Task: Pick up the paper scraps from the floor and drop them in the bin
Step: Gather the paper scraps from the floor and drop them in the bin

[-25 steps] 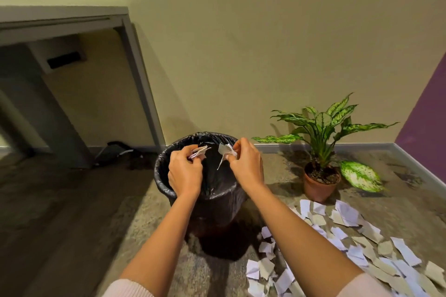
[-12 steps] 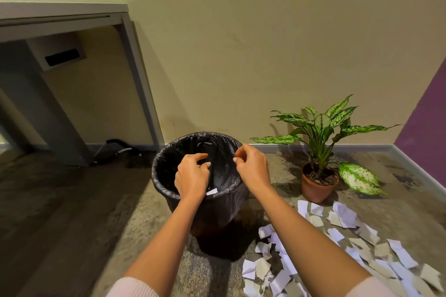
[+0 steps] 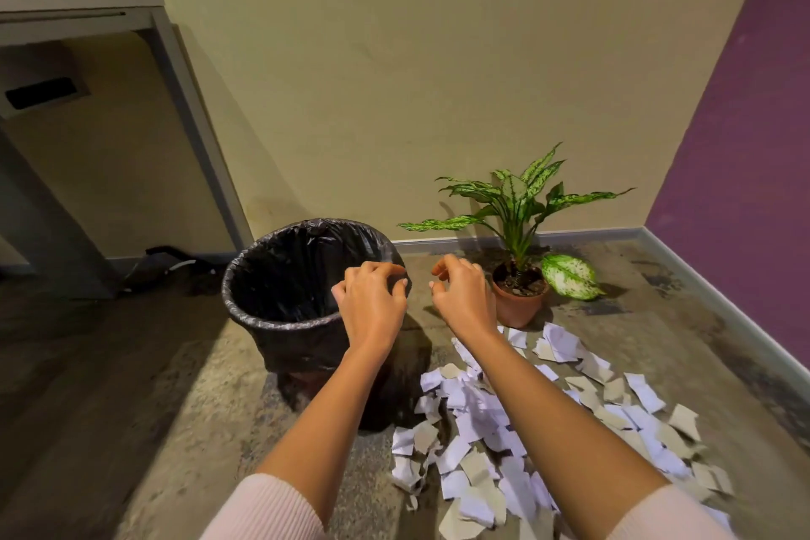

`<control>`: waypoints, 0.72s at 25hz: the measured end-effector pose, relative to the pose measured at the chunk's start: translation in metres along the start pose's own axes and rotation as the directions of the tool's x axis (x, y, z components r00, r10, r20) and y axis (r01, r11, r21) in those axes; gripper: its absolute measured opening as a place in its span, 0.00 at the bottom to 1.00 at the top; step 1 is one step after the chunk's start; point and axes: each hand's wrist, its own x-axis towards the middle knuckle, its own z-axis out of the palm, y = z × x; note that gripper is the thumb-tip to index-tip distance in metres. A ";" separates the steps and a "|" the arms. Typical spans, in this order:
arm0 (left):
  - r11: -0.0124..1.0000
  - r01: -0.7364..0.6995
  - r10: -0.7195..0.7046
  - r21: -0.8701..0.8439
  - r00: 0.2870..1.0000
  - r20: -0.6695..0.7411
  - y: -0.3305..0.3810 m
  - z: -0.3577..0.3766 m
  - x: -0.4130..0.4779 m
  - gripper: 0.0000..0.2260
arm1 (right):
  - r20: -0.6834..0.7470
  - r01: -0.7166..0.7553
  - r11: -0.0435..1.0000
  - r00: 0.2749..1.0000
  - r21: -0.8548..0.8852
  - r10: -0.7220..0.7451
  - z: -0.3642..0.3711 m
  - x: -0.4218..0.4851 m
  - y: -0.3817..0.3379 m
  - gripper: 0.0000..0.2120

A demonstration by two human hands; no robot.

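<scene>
**Both hands empty beside the bin**

The left hand [image 3: 372,303] hangs over the right rim of the black-lined bin [image 3: 280,322], fingers loosely curled and holding nothing. The right hand [image 3: 462,294] hovers just right of the bin, likewise loose and empty. Paper scraps [image 3: 526,421] litter the floor [image 3: 197,386] beneath the right forearm, near a potted plant [image 3: 517,232].

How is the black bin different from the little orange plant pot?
The bin is black, lined with a shiny plastic bag; the plant pot is bare orange-brown clay. The bin is much bigger and taller than the pot. The bin's inside looks dark and open, while the pot holds soil and a green spotted plant. Both are round, stand upright on the floor, and sit near the wall.
</scene>
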 end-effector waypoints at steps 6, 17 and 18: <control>0.998 -0.054 0.055 -0.013 0.983 0.177 0.047 0.040 -0.081 0.10 | 0.027 -0.128 0.987 0.991 -0.097 0.132 -0.040 -0.067 0.072 0.09; 0.974 -0.072 0.206 -0.213 0.665 0.718 0.079 0.138 -0.257 0.11 | 0.302 -0.414 0.872 0.823 -0.262 0.482 -0.060 -0.210 0.216 0.09; 0.976 -0.075 0.210 -0.206 0.588 0.781 0.078 0.144 -0.272 0.12 | 0.349 -0.424 0.859 0.789 -0.286 0.506 -0.062 -0.222 0.226 0.08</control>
